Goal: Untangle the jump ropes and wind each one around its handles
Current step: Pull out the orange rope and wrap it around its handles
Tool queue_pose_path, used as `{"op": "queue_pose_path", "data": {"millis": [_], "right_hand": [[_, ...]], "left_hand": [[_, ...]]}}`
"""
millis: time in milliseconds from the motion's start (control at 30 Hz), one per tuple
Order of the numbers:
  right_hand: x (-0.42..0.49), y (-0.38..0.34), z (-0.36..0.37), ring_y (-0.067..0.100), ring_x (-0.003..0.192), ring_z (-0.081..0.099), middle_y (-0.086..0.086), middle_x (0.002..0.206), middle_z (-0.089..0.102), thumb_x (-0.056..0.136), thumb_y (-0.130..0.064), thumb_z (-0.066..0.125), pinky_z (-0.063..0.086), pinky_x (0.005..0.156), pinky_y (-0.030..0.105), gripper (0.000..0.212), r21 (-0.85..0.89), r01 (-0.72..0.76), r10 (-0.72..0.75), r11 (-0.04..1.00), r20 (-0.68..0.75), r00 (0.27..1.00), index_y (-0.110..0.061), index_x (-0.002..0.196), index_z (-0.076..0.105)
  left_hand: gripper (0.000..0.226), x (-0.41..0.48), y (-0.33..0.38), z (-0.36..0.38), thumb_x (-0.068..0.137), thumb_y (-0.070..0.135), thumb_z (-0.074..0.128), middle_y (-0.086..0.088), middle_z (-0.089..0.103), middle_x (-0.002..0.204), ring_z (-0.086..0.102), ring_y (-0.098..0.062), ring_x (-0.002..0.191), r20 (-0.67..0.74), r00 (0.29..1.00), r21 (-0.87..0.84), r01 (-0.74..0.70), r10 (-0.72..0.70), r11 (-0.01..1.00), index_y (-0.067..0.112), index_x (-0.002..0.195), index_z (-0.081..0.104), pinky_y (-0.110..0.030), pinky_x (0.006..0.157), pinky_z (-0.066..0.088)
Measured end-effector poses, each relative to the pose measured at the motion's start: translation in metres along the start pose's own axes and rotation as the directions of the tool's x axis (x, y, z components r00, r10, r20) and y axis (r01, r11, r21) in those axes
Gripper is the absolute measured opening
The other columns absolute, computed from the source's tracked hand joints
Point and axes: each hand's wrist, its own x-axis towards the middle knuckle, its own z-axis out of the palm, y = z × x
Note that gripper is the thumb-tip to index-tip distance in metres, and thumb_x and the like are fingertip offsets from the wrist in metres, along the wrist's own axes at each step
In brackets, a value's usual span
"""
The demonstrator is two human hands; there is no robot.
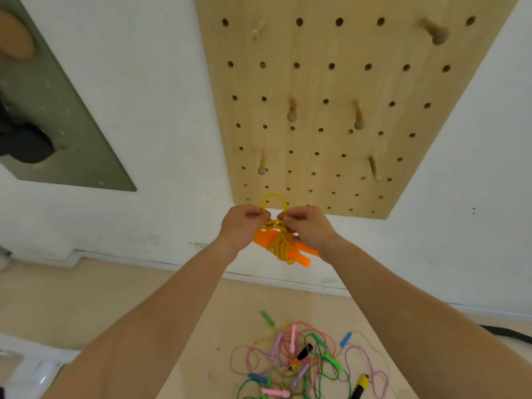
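Observation:
Both hands are raised in front of the wall, holding an orange jump rope (280, 243). Its yellow-orange cord is wound round the two orange handles, which hang below my fingers. My left hand (243, 224) pinches one side of a small cord loop that stands above the bundle. My right hand (305, 226) pinches the other side of that loop. On the floor below lies a tangled pile of ropes (305, 361) in pink, green, purple, blue and black-and-yellow.
A wooden pegboard (345, 82) with several pegs hangs on the white wall just above my hands; the nearest peg (262, 164) is up and left of the loop. A grey-green panel (57, 116) is on the wall at left. The floor is light wood.

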Motion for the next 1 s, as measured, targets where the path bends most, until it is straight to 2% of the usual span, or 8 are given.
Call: {"op": "queue_pose_path", "data": {"millis": [100,267,467,567,733,833,900,1000], "right_hand": [[0.04,-0.006,0.011,0.027,0.074,0.058,0.021,0.079,0.066,0.093,-0.019,0.064,0.055,0.074,0.05,0.018,-0.024,-0.002,0.0,1.0,-0.068,0.998,-0.006,0.085,0.075],[0.103,-0.004,0.022,0.028,0.077,0.062,0.022,0.091,0.071,0.091,-0.024,0.066,0.055,0.084,0.055,0.02,-0.001,-0.03,0.029,1.0,-0.138,0.99,-0.016,0.076,0.075],[0.161,-0.005,0.032,0.03,0.086,0.067,0.012,0.086,0.073,0.095,-0.02,0.063,0.056,0.085,0.046,0.021,0.011,-0.029,0.031,1.0,-0.183,0.983,-0.023,0.077,0.073],[0.183,-0.003,0.039,0.019,0.077,0.06,0.0,0.076,0.066,0.095,-0.02,0.063,0.051,0.072,0.035,0.013,0.007,-0.035,0.035,0.999,-0.208,0.978,-0.018,0.087,0.073],[0.209,0.004,0.046,0.023,0.084,0.063,0.001,0.081,0.068,0.095,-0.024,0.061,0.052,0.077,0.035,0.017,-0.027,-0.04,0.031,0.999,-0.26,0.965,-0.02,0.085,0.074],[0.221,0.003,0.046,0.023,0.095,0.064,0.001,0.096,0.071,0.095,-0.023,0.06,0.052,0.083,0.034,0.019,-0.076,-0.031,0.009,0.997,-0.266,0.964,-0.018,0.102,0.077],[0.226,0.002,0.046,0.024,0.101,0.065,0.003,0.106,0.072,0.091,-0.018,0.061,0.055,0.091,0.038,0.024,-0.101,-0.045,0.018,0.994,-0.256,0.967,-0.02,0.11,0.076],[0.231,0.004,0.044,0.029,0.104,0.066,0.009,0.109,0.072,0.087,-0.012,0.061,0.056,0.092,0.045,0.031,-0.122,-0.075,0.049,0.99,-0.205,0.978,-0.019,0.114,0.074]], "left_hand": [[0.021,0.037,0.001,0.0,0.089,0.025,0.073,-0.003,0.074,0.102,0.066,-0.022,0.102,-0.069,0.998,0.002,0.013,-0.012,1.0,0.011,0.103,0.077,-0.034,0.092,0.05],[0.022,0.092,-0.001,0.006,0.088,0.025,0.073,0.002,0.071,0.099,0.063,-0.017,0.099,-0.185,0.983,0.013,0.017,-0.014,1.0,0.013,0.106,0.077,-0.033,0.095,0.05],[0.018,0.144,-0.011,0.014,0.091,0.025,0.068,-0.002,0.075,0.105,0.065,-0.02,0.099,-0.292,0.956,0.022,0.029,-0.021,0.999,0.016,0.103,0.078,-0.026,0.081,0.045],[0.019,0.162,-0.016,0.017,0.093,0.024,0.067,-0.004,0.074,0.108,0.062,-0.021,0.094,-0.341,0.94,0.025,0.045,-0.034,0.999,0.015,0.106,0.078,-0.026,0.079,0.044],[0.017,0.188,-0.021,0.019,0.092,0.024,0.066,-0.003,0.073,0.11,0.063,-0.024,0.102,-0.344,0.938,0.032,0.06,-0.045,0.998,0.017,0.104,0.077,-0.026,0.08,0.043],[0.016,0.201,-0.024,0.018,0.092,0.025,0.066,0.0,0.072,0.108,0.061,-0.021,0.096,-0.315,0.948,0.069,0.066,-0.041,0.995,0.019,0.103,0.077,-0.026,0.077,0.043],[0.019,0.209,-0.027,0.017,0.091,0.025,0.068,-0.001,0.073,0.112,0.064,-0.023,0.104,-0.296,0.954,0.094,0.073,-0.042,0.993,0.02,0.106,0.077,-0.026,0.078,0.044],[0.023,0.214,-0.029,0.017,0.089,0.026,0.071,-0.001,0.073,0.114,0.065,-0.02,0.109,-0.264,0.965,0.13,0.045,-0.009,0.991,0.019,0.111,0.075,-0.023,0.079,0.043]]}}
